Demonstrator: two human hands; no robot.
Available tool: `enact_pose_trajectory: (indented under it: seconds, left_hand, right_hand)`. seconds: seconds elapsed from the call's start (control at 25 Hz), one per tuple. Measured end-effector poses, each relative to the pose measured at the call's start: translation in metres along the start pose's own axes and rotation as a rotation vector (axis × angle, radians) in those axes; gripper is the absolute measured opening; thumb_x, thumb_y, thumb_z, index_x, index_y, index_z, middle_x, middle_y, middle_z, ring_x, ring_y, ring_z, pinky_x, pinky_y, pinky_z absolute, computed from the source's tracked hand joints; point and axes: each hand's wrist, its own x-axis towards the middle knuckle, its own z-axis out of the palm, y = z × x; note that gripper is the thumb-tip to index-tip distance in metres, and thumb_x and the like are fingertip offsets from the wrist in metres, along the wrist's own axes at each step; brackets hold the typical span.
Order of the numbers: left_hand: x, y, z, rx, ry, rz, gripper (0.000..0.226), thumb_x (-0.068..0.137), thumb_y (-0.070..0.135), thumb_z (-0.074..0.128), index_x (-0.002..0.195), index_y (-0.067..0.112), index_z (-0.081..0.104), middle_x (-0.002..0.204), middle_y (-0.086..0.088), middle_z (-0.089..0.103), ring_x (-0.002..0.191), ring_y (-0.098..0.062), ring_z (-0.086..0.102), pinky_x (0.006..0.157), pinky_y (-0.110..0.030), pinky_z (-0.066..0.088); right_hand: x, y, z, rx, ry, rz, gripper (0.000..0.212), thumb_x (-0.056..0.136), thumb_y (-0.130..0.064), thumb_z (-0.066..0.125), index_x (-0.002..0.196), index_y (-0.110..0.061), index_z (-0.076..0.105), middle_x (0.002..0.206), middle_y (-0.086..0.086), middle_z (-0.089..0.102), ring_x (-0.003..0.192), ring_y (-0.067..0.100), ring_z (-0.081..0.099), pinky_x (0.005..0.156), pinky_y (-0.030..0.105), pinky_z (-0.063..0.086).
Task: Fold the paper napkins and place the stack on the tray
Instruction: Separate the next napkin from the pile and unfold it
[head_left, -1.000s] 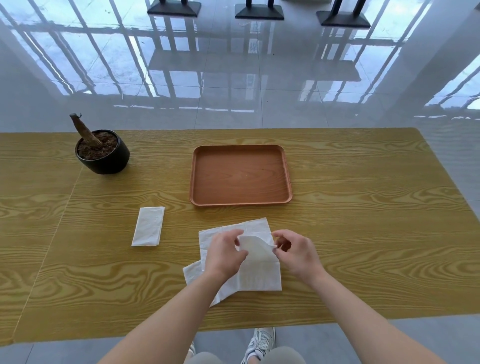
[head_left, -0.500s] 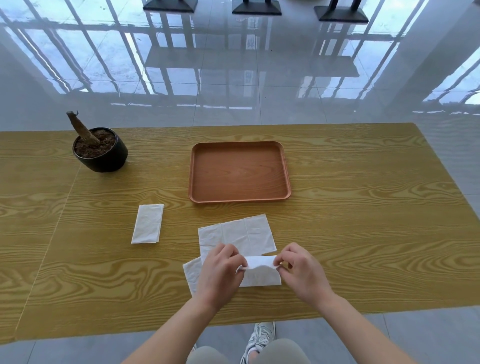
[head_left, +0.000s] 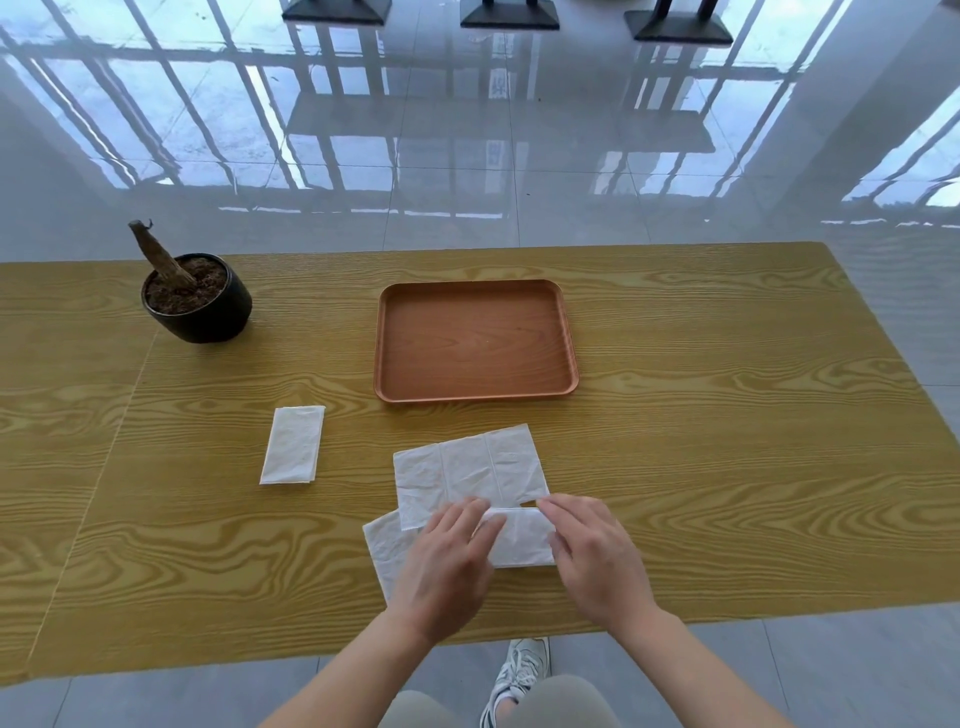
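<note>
Both bare forearms reach in from the near edge, palms down. The left hand (head_left: 452, 566) and right hand (head_left: 597, 561) lay nearly straight, released fingers (head_left: 480, 519) flat on the two ends of a half-folded napkin (head_left: 519, 540), pressing rather than gripping it. This soft, dimpled white strip lies on the wood-grain surface (head_left: 727, 467), its long axis running left to right, overlapping a creased open napkin (head_left: 467, 467). A finished folded napkin (head_left: 292, 444) lies well to the left, long axis pointing away. The smooth, round-cornered wooden tray (head_left: 475, 340) sits beyond.
</note>
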Motion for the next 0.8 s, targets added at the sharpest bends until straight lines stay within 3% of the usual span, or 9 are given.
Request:
enact_pose_trajectory:
  seconds: [0.08, 0.16, 0.32, 0.8]
  left_hand:
    - [-0.006, 0.003, 0.012, 0.052, -0.069, 0.027, 0.060, 0.089, 0.025, 0.049, 0.147, 0.013, 0.040, 0.158, -0.009, 0.035, 0.148, -0.028, 0.027, 0.118, -0.045, 0.026]
    - [-0.014, 0.003, 0.020, 0.106, -0.123, 0.035, 0.067, 0.098, 0.044, 0.040, 0.155, 0.014, 0.023, 0.164, -0.007, 0.019, 0.152, -0.024, 0.010, 0.119, -0.045, 0.012]
    - [-0.024, -0.001, 0.027, 0.183, -0.214, 0.023, 0.078, 0.099, 0.066, 0.029, 0.155, 0.012, 0.022, 0.165, -0.006, 0.015, 0.152, -0.022, 0.010, 0.117, -0.046, 0.012]
    - [-0.034, -0.003, 0.028, 0.187, -0.228, 0.026, 0.083, 0.098, 0.068, 0.030, 0.157, 0.011, 0.015, 0.166, -0.007, 0.007, 0.153, -0.023, 0.004, 0.117, -0.046, 0.010]
  right_hand:
    - [-0.006, -0.003, 0.011, -0.139, -0.050, -0.122, 0.046, 0.097, -0.023, 0.054, 0.143, -0.017, 0.052, 0.151, -0.004, 0.049, 0.141, 0.023, 0.042, 0.113, 0.043, 0.036]
    - [-0.015, -0.003, 0.023, -0.244, -0.139, -0.161, 0.054, 0.102, -0.039, 0.040, 0.152, -0.019, 0.037, 0.162, -0.007, 0.028, 0.151, 0.021, 0.021, 0.117, 0.047, 0.018]
    - [-0.026, 0.008, 0.033, -0.358, -0.243, -0.148, 0.070, 0.101, -0.061, 0.029, 0.157, -0.019, 0.024, 0.167, -0.006, 0.012, 0.153, 0.025, 0.011, 0.116, 0.053, 0.012]
    - [-0.035, 0.022, 0.034, -0.354, -0.274, -0.120, 0.087, 0.094, -0.076, 0.025, 0.159, -0.020, 0.010, 0.168, -0.007, 0.003, 0.154, 0.026, 0.003, 0.117, 0.054, 0.010]
